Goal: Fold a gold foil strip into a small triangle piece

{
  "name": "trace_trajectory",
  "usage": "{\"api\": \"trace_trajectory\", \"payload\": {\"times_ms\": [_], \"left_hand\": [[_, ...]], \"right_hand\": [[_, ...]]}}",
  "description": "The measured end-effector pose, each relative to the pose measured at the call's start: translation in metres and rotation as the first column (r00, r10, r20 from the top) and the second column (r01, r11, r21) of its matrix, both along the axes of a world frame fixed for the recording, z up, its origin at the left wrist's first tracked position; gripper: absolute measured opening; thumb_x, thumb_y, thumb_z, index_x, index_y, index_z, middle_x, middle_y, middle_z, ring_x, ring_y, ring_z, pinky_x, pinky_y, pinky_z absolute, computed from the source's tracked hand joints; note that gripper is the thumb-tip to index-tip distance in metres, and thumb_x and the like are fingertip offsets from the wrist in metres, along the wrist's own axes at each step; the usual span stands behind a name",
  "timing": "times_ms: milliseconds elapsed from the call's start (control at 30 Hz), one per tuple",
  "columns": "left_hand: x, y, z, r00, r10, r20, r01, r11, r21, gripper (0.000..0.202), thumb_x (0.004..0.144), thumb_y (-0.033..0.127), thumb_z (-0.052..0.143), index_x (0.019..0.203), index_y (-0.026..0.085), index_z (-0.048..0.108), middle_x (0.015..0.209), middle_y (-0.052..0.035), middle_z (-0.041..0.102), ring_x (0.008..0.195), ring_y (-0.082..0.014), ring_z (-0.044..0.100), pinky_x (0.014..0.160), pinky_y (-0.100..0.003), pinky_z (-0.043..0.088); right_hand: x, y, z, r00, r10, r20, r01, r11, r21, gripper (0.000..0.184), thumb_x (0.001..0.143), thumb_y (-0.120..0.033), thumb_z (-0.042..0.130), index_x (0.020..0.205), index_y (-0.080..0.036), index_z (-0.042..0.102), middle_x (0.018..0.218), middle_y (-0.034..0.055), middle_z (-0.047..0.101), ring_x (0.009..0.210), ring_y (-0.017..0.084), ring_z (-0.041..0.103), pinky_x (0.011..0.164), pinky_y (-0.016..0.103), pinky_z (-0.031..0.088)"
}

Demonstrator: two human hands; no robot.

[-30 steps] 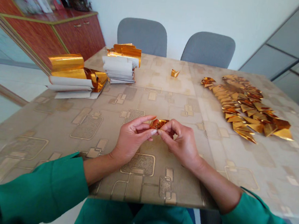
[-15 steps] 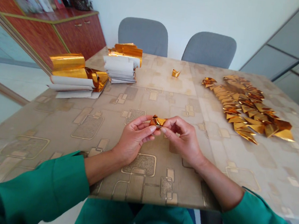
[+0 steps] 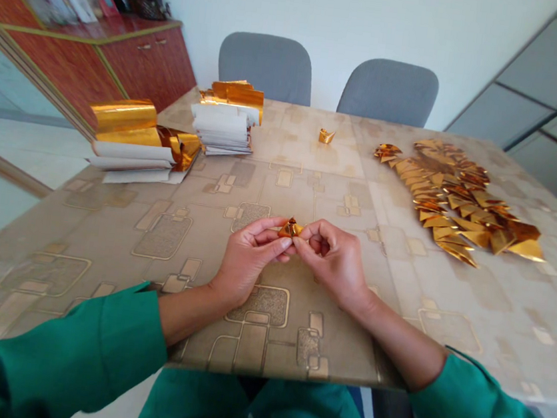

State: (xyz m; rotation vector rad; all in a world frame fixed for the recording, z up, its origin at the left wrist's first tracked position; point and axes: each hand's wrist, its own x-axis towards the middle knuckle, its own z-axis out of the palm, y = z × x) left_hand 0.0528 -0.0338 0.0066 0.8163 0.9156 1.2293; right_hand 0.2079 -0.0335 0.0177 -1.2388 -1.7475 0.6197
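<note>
Gold foil (image 3: 290, 228), folded into a small pointy shape, sits up in the air between the two hands, above the middle of the surface (image 3: 103, 249). The left hand (image 3: 251, 249) is curled, and its fingers (image 3: 268, 233) pinch one side of the foil. The right hand (image 3: 330, 258) is curled too and grips the other side. The two hands touch. Green sleeves (image 3: 62, 345) cover the arms up to near the wrists.

The surface has a shiny tan cover with square shapes on it. Far ahead sits one small folded gold piece (image 3: 326, 136). To the right lies a big heap of gold triangles (image 3: 453, 202). To the left are two stacks of white paper with gold foil (image 3: 224, 129) and (image 3: 134, 152). Past the surface stand two grey chairs (image 3: 265, 66) and a red-brown cabinet (image 3: 149, 63).
</note>
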Motion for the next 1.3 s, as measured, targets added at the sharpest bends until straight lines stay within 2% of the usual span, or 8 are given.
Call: {"api": "trace_trajectory", "payload": {"times_ms": [167, 267, 367, 467, 633, 967, 1133, 1300], "left_hand": [[-0.001, 0.001, 0.003, 0.997, 0.003, 0.071, -0.001, 1.000, -0.031, 0.042, 0.064, 0.019, 0.084, 0.102, 0.016, 0.068, 0.078, -0.0006, 0.073, 0.066, -0.0112, 0.069, 0.058, -0.018, 0.054], [-0.002, 0.003, 0.006, 0.988, 0.032, 0.152, -0.021, 0.997, -0.073, 0.040, 0.065, 0.017, 0.084, 0.102, 0.017, 0.067, 0.084, 0.0001, 0.073, 0.067, -0.0082, 0.068, 0.056, -0.013, 0.051], [-0.004, 0.004, 0.008, 0.981, 0.041, 0.190, -0.028, 0.997, -0.073, 0.036, 0.067, 0.016, 0.083, 0.100, 0.018, 0.068, 0.083, 0.0028, 0.071, 0.060, -0.0031, 0.062, 0.052, -0.010, 0.045], [-0.003, 0.001, 0.008, 0.981, 0.010, 0.193, -0.003, 0.999, -0.039, 0.034, 0.068, 0.017, 0.082, 0.099, 0.018, 0.069, 0.079, 0.0036, 0.069, 0.058, -0.0028, 0.058, 0.053, -0.011, 0.044], [0.000, -0.003, 0.007, 0.987, 0.004, 0.158, -0.008, 1.000, 0.024, 0.031, 0.067, 0.017, 0.083, 0.096, 0.019, 0.072, 0.080, 0.0017, 0.070, 0.065, -0.0057, 0.059, 0.057, -0.014, 0.046], [-0.006, -0.004, 0.012, 0.930, -0.277, 0.241, 0.269, 0.961, 0.064, 0.036, 0.073, 0.025, 0.082, 0.108, 0.024, 0.071, 0.099, -0.0012, 0.071, 0.060, -0.0048, 0.057, 0.050, -0.015, 0.042], [-0.014, 0.004, 0.017, 0.864, -0.376, 0.334, 0.429, 0.898, -0.099, 0.027, 0.072, 0.037, 0.083, 0.081, 0.015, 0.070, 0.070, 0.0019, 0.064, 0.042, 0.0007, 0.043, 0.037, -0.010, 0.028], [-0.017, 0.010, 0.016, 0.802, -0.462, 0.378, 0.564, 0.795, -0.225, 0.032, 0.069, 0.028, 0.086, 0.094, 0.014, 0.071, 0.072, -0.0001, 0.065, 0.046, 0.0001, 0.048, 0.037, -0.007, 0.032]], "right_hand": [[0.005, 0.003, 0.002, 0.957, 0.137, -0.254, -0.166, 0.982, -0.096, 0.014, 0.086, -0.032, 0.068, 0.088, -0.019, 0.062, 0.059, -0.0070, 0.050, 0.052, 0.008, 0.039, 0.051, 0.023, 0.029], [0.006, 0.003, 0.004, 0.835, 0.052, -0.547, -0.196, 0.958, -0.209, 0.022, 0.084, -0.038, 0.070, 0.094, -0.022, 0.058, 0.060, -0.0090, 0.043, 0.053, 0.008, 0.036, 0.051, 0.023, 0.030], [0.003, -0.001, 0.002, 0.662, -0.052, -0.748, -0.434, 0.787, -0.438, 0.025, 0.082, -0.042, 0.072, 0.088, -0.020, 0.060, 0.073, -0.0046, 0.054, 0.058, 0.008, 0.040, 0.055, 0.023, 0.035], [-0.002, -0.004, -0.002, 0.502, -0.121, -0.856, -0.662, 0.583, -0.471, 0.026, 0.078, -0.037, 0.077, 0.093, -0.019, 0.065, 0.087, -0.0008, 0.060, 0.064, 0.007, 0.046, 0.062, 0.023, 0.040], [-0.004, -0.004, -0.007, 0.324, -0.219, -0.921, -0.716, 0.579, -0.389, 0.028, 0.073, -0.031, 0.084, 0.094, -0.019, 0.069, 0.083, -0.0024, 0.062, 0.065, 0.006, 0.048, 0.066, 0.021, 0.043], [0.009, 0.000, -0.002, 0.311, -0.198, -0.930, -0.736, 0.569, -0.367, 0.028, 0.074, -0.037, 0.083, 0.086, -0.017, 0.068, 0.068, -0.0043, 0.056, 0.060, 0.006, 0.046, 0.061, 0.019, 0.043], [0.022, 0.000, 0.004, 0.348, -0.136, -0.927, -0.839, 0.396, -0.373, 0.032, 0.072, -0.036, 0.084, 0.083, -0.014, 0.064, 0.064, -0.0044, 0.054, 0.055, 0.005, 0.042, 0.052, 0.016, 0.037], [0.025, 0.001, 0.003, 0.394, -0.167, -0.904, -0.862, 0.274, -0.427, 0.031, 0.072, -0.031, 0.085, 0.090, -0.014, 0.066, 0.065, -0.0045, 0.058, 0.053, 0.003, 0.046, 0.050, 0.014, 0.041]]}}
